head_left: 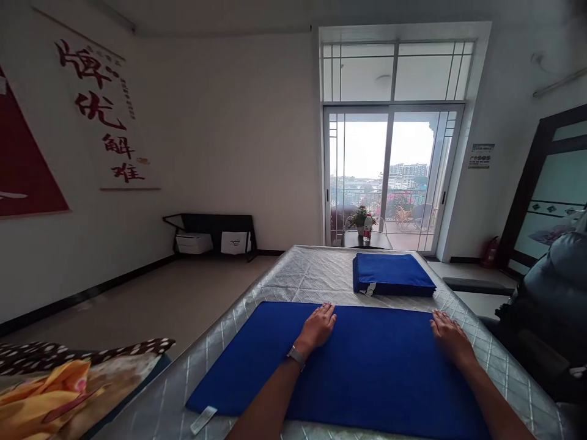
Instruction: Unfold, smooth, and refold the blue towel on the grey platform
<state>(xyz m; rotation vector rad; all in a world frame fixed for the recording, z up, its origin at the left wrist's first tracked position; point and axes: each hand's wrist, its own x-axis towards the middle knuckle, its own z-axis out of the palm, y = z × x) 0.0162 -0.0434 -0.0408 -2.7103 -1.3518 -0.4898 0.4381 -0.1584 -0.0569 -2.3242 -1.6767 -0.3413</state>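
Observation:
A blue cloth (367,379) lies flat in a wide rectangle across the silver quilted table cover (298,275), with a white tag (203,420) sticking out at its near left corner. My left hand (317,325), a watch on its wrist, rests palm down on the cloth near its far edge, fingers stretched out. At the far right corner my right hand (449,333) lies over the cloth's edge, its fingers extended too. Beyond them sits a stack of folded blue cloths (392,272) with a white label on its near side.
Yellow and brown patterned fabric (59,391) is heaped at the lower left. Behind the table stand a potted plant (361,220) and a bottle (367,227) by the sliding glass door. A dark padded chair (550,293) is close on the right. A black rack (215,235) holds white boxes.

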